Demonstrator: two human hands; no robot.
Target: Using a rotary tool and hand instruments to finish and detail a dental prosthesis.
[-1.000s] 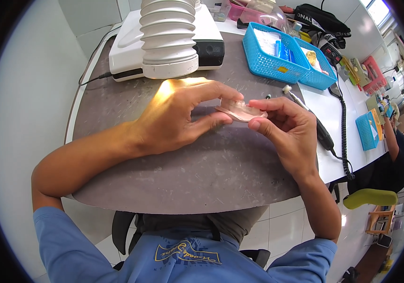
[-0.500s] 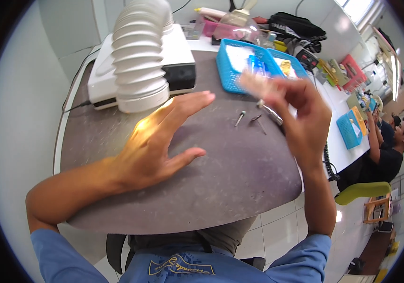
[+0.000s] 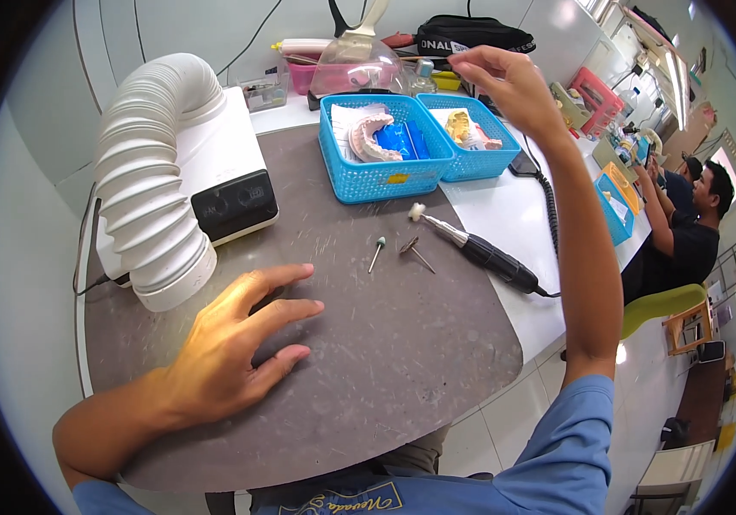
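Dental cast (image 3: 359, 142) in a blue basket (image 3: 357, 184), one hand to each side

At far left, a ribbed, bent white hose (image 3: 132, 184) hangs before a smooth white box (image 3: 218, 142) with a glossy black panel. Next, the left hand (image 3: 226, 339) is open, fingers spread over the scuffed gray desk (image 3: 368, 369). Beyond it stands the blue basket of perforated plastic; inside, the pale pink, horseshoe-shaped cast lies by white paper (image 3: 344, 118) and shiny blue packets (image 3: 406, 142). Nearer, two slim metal burs lie apart, one green-tipped (image 3: 377, 251), one with a dark disc (image 3: 416, 251). A second blue basket (image 3: 484, 166) holds a lumpy yellow piece (image 3: 457, 127). Below it, a black-and-silver handpiece (image 3: 492, 257) with a rounded pale tip lies slantwise. At upper right, the right hand (image 3: 509, 84) is raised, fingers bent, near a black fabric pouch (image 3: 471, 34); whether it grips anything, I cannot tell.
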